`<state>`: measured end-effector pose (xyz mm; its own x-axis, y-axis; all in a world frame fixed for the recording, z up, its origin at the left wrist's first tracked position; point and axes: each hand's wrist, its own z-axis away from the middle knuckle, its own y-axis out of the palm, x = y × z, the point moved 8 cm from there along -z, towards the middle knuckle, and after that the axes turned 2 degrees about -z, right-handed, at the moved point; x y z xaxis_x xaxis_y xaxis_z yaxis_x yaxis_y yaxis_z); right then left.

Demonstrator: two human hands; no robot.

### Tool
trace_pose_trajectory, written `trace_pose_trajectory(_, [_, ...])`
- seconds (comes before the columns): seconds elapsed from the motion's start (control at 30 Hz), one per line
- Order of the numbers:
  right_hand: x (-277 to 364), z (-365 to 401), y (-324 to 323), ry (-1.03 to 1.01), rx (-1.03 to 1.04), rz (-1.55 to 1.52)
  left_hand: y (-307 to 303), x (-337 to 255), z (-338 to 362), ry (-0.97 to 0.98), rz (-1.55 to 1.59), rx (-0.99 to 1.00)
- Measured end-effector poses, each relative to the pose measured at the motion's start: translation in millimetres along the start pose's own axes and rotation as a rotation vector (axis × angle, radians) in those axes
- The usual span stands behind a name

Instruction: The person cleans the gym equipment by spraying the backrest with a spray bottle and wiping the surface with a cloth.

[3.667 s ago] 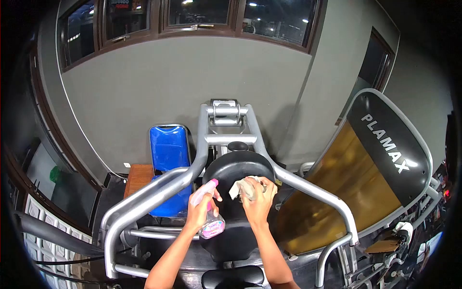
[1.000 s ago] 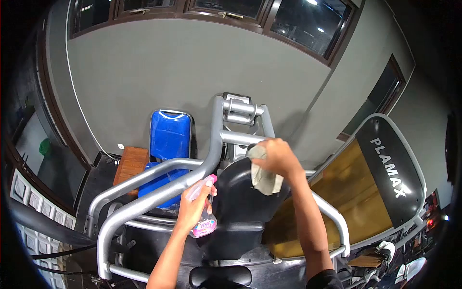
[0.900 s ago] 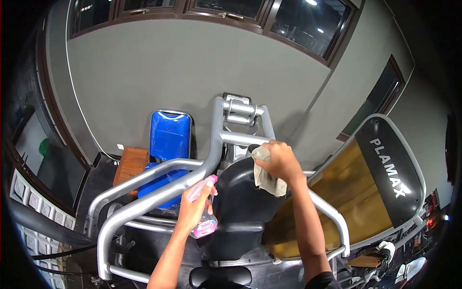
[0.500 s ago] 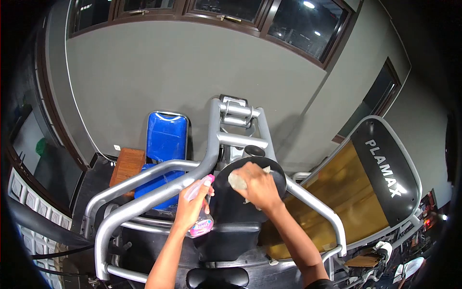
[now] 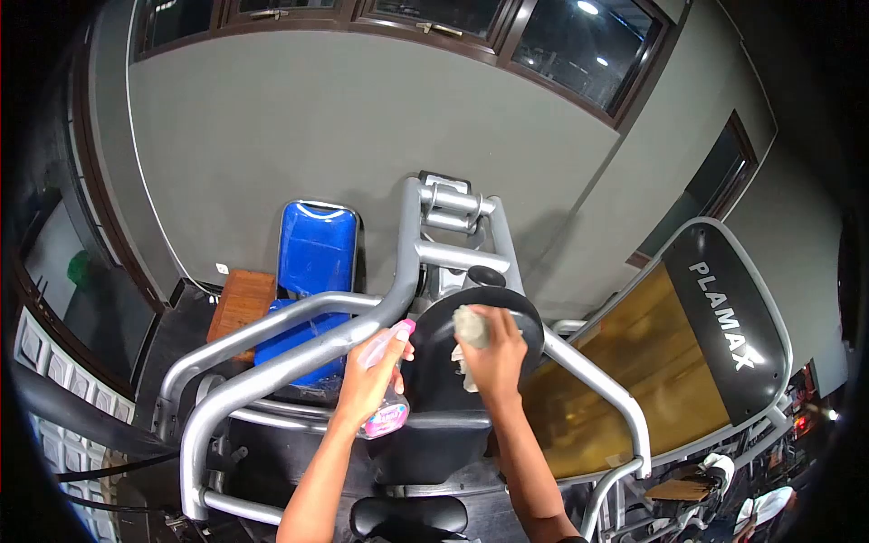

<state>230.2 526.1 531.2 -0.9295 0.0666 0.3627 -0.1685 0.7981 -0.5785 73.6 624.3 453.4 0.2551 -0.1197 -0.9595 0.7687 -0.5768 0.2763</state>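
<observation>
My left hand (image 5: pixel 369 385) is wrapped round a clear spray bottle (image 5: pixel 387 418) with a pink nozzle and a pink label, held left of the black pad. In my right hand (image 5: pixel 494 357) is a bunched pale cloth (image 5: pixel 470 326), with part of it hanging below the fingers. That hand is over the round black backrest pad (image 5: pixel 433 362) of a gym machine. Whether the cloth presses on the pad at this instant is hard to tell.
Silver tubular frame bars (image 5: pixel 272 373) curve round the pad on both sides. Behind them stand a blue chair (image 5: pixel 317 249) and a wooden stool (image 5: pixel 241 308) against the grey wall (image 5: pixel 362 118). A PLAMAX panel (image 5: pixel 715 317) rises at right.
My right hand has shifted slightly right and down over the pad, its wrist turned more upright, with the cloth still in it. My left hand keeps the bottle; the view has shifted a little.
</observation>
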Motion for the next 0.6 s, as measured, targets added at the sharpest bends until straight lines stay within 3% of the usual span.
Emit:
trace_pose_trajectory(0.17, [20, 22, 20, -0.176, 0.151, -0.011, -1, -3, 0, 0.034, 0.002, 0.001])
trace_pose_trajectory(0.37, [5, 11, -3, -0.159, 0.134, 0.08, -1, -7, 2, 0.012, -0.013, 0.002])
trace_pose_trajectory(0.43, [2, -13, -21, -0.038, 0.071, 0.04, -2, -5, 0, 0.016, -0.018, -0.002])
trace_pose_trajectory(0.5, [-4, -31, -21, 0.004, 0.108, 0.115, -3, -5, 1, 0.016, -0.022, -0.002])
trace_pose_trajectory(0.6, [13, -47, -6, -0.095, 0.221, 0.125, -5, -7, 1, -0.013, -0.047, 0.0])
